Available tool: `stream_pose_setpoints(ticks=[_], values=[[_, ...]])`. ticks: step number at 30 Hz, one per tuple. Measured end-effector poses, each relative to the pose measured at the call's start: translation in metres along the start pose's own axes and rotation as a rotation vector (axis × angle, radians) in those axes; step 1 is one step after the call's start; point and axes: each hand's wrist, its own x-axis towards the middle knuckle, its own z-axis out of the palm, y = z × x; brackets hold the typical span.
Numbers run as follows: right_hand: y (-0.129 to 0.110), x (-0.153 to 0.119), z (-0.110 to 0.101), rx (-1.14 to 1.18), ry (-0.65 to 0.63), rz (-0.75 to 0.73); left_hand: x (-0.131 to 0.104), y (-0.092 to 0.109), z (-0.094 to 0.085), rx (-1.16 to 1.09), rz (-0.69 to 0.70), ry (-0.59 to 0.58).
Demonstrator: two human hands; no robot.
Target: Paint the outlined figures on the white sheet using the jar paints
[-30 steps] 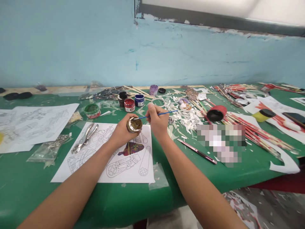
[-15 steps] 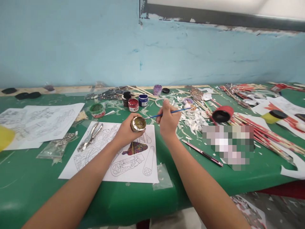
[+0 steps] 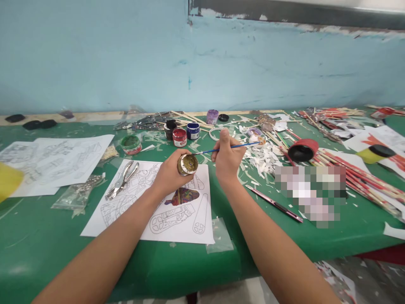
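My left hand is wrapped round a small paint jar, tilted so its gold-olive paint shows inside. In my right hand is a thin blue paintbrush, held nearly level, its tip at the jar's rim. Below the jar lies a white sheet with line drawings. On that sheet rests a dark, multicoloured painted piece. Hole-punch pliers lie on the sheet's upper left. Beyond my hands stand a red paint jar, a blue paint jar and a black-topped jar.
A green paint jar stands left of the others, and a purple jar at the back. White paper scraps, a pink utility knife and red-and-cream sticks lie rightward. Printed sheets cover part of the left.
The view has shifted slightly, so the table's things sit a little further right. Both hands keep their holds, and the brush tip remains by the jar's rim.
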Motion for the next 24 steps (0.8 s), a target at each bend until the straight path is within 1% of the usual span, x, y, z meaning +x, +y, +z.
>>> stream_pose_setpoints(ticks=[5, 15, 20, 24], values=[[0.0, 0.0018, -0.0003, 0.0, 0.031, -0.007, 0.0004, 0.0004, 0.0002, 0.049, -0.017, 0.052], [-0.003, -0.0022, 0.0005, -0.075, -0.087, -0.117, 0.0013, -0.0005, 0.0004, 0.025, -0.088, 0.092], [-0.0025, -0.0038, 0.0, -0.126, -0.087, -0.197, 0.0022, -0.0001, 0.0003, 0.012, -0.091, 0.101], [-0.002, -0.0032, -0.0016, -0.135, -0.112, -0.218, 0.0025, -0.0002, 0.0001, 0.01, -0.078, 0.126]])
